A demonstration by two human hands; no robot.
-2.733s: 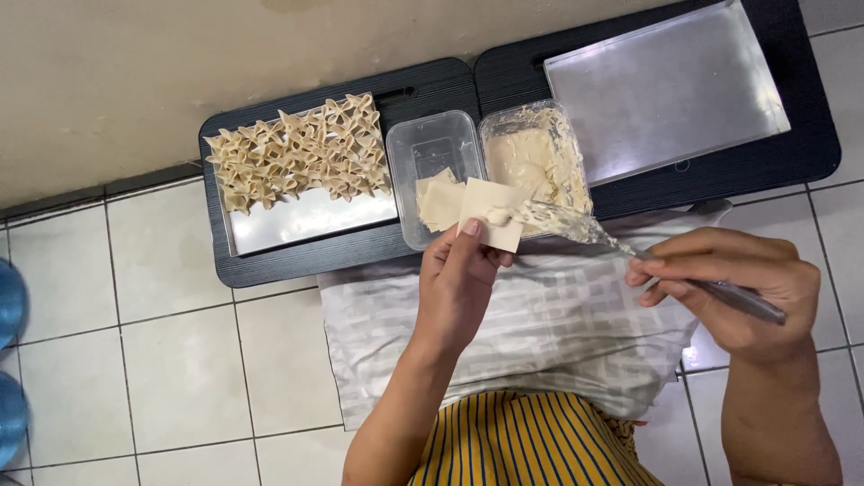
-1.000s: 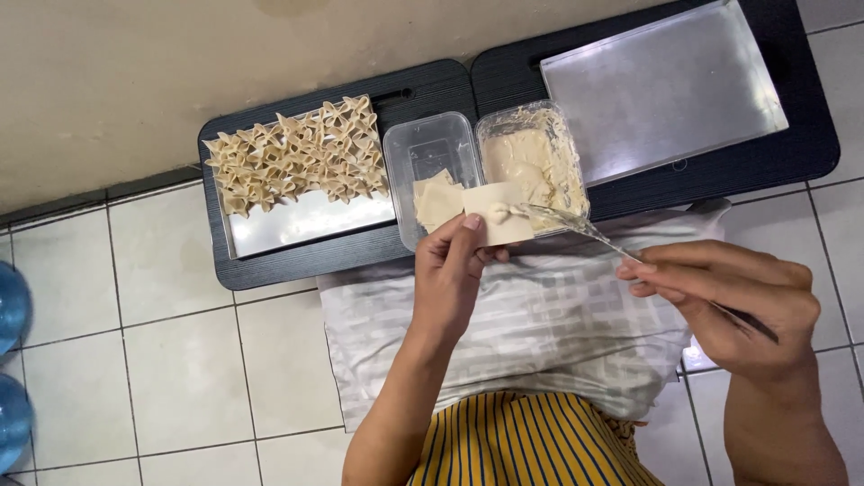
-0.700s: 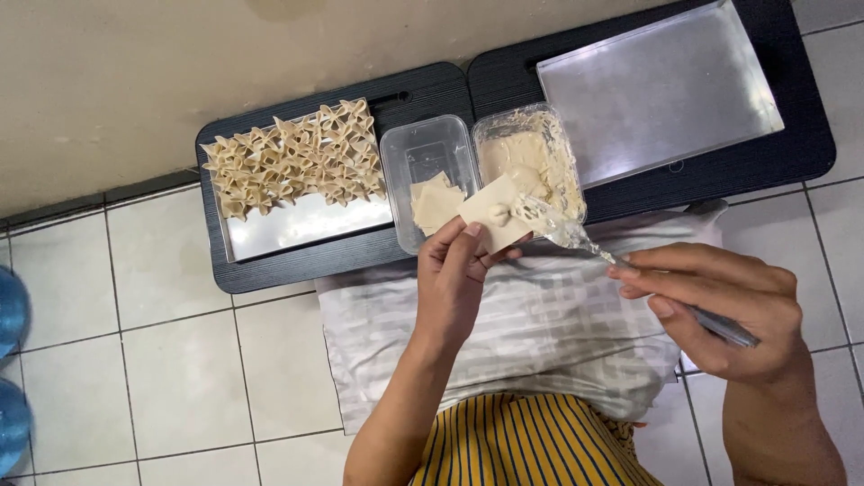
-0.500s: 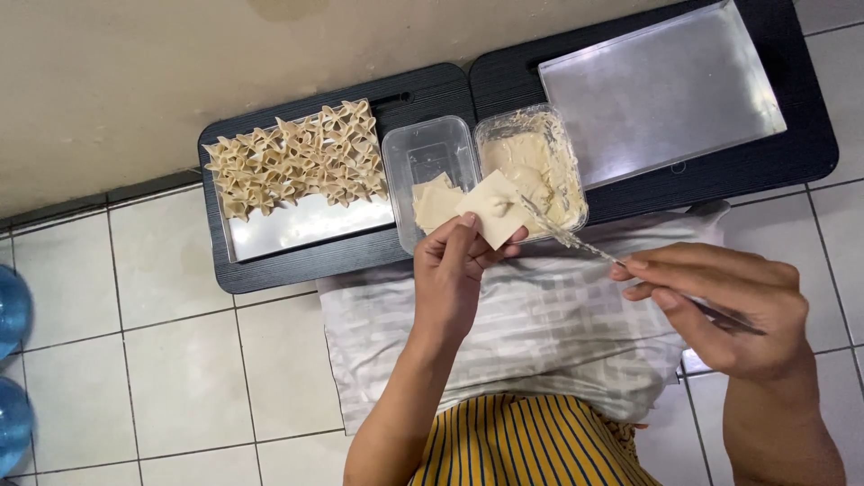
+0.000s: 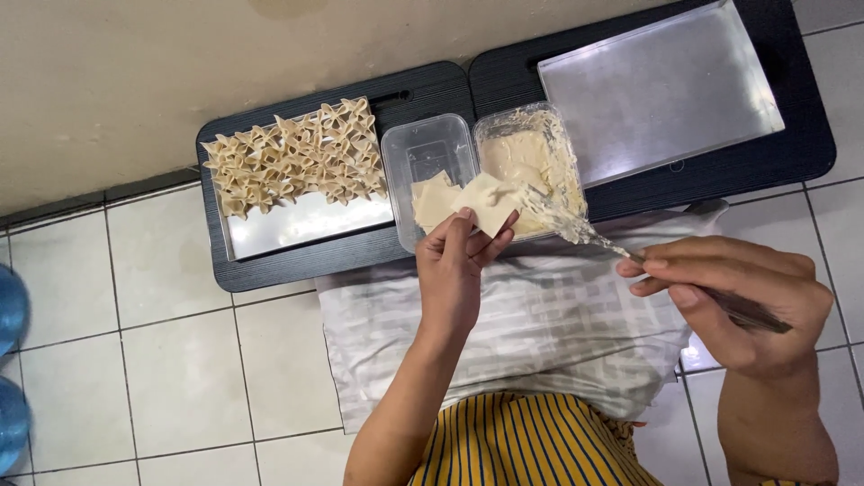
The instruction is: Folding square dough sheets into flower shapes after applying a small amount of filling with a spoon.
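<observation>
My left hand (image 5: 454, 270) holds a pale square dough wrapper (image 5: 486, 202) flat on its fingertips, over the front edge of two clear tubs. In my right hand (image 5: 733, 301) is a fork (image 5: 576, 225) whose filling-coated tines touch the wrapper's right edge. The right tub (image 5: 531, 162) holds creamy filling smeared up its walls. The left tub (image 5: 427, 175) holds a small stack of wrappers. A metal tray (image 5: 297, 225) at the left carries several rows of folded dumplings (image 5: 292, 157).
A bare metal tray (image 5: 661, 85) lies at the upper right. Both trays rest on low black boards (image 5: 432, 90) against a beige wall. A striped grey cloth (image 5: 540, 333) covers my lap on the tiled floor. Blue objects (image 5: 11, 360) sit at the left edge.
The fork dipped toward the filling tub and came back to the wrapper; its tines now rest at the wrapper's edge. My left hand has kept the wrapper nearly still.
</observation>
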